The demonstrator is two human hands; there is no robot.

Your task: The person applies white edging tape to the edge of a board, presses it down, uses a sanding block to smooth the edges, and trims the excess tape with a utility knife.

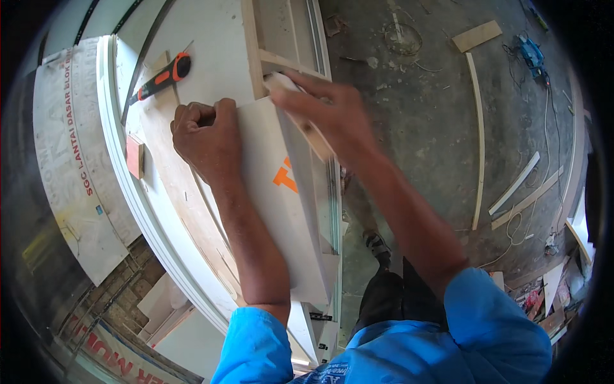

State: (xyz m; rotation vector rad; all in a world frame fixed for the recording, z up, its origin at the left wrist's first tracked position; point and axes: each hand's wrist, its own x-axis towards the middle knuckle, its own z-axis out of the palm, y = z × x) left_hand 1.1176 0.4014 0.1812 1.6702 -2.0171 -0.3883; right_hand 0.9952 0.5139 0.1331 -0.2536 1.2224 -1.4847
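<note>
My right hand (326, 109) is closed around a pale wooden block (311, 136) and presses it along the upper right edge of a long white panel (275, 192) with orange print. Motion smears this hand and the block. To the left, my left hand (208, 137) is curled into a fist at the panel's far left side. What its fingers hold, if anything, is hidden. Beyond that fist lies a tool with an orange-and-black handle (165, 78).
A wooden frame (291, 63) with open compartments extends past the panel. On the concrete floor to the right are long wood strips (480, 141), a short board (477, 36) and a blue power tool (531, 56) with its cord. Scraps pile up at lower right.
</note>
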